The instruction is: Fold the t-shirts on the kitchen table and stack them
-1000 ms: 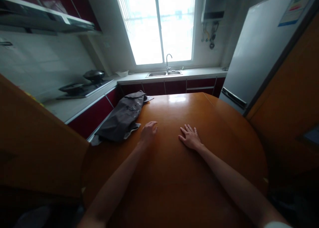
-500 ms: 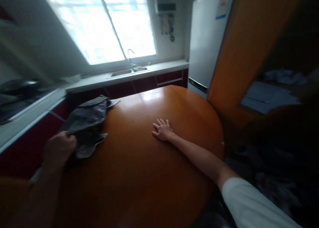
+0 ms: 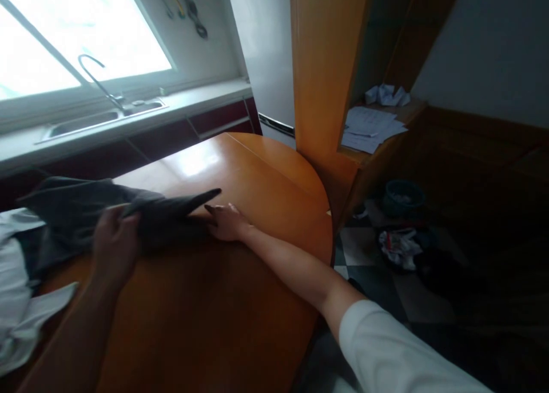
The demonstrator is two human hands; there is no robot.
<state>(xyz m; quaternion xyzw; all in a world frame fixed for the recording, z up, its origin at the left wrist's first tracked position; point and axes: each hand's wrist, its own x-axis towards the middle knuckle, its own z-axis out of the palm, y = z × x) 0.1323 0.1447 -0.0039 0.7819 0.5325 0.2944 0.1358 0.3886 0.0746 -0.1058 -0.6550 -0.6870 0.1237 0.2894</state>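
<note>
A dark grey cloth (image 3: 167,213), perhaps a garment, lies bunched across the left part of the round wooden table (image 3: 257,301), one pointed end lifted toward the right. My left hand (image 3: 116,241) is closed on its near side. At its right end is my right hand (image 3: 229,221), low over the tabletop, fingers bent against the cloth and seeming to grip it; the fingertips are partly hidden. White fabric (image 3: 17,296) spreads at the far left, partly beneath the grey cloth; whether the two are joined, I cannot tell.
Behind the table runs a counter with a sink (image 3: 86,124) and a curved faucet (image 3: 96,78) under a window. A fridge (image 3: 268,55) and a wooden cabinet (image 3: 330,55) stand at the right. Papers (image 3: 371,127) lie on a shelf; a teal basket (image 3: 403,198) is on the tiled floor.
My view has turned right. The grey cloth has come further over the table with my left hand. My right hand, earlier spread flat on bare wood, now meets the cloth's end.
</note>
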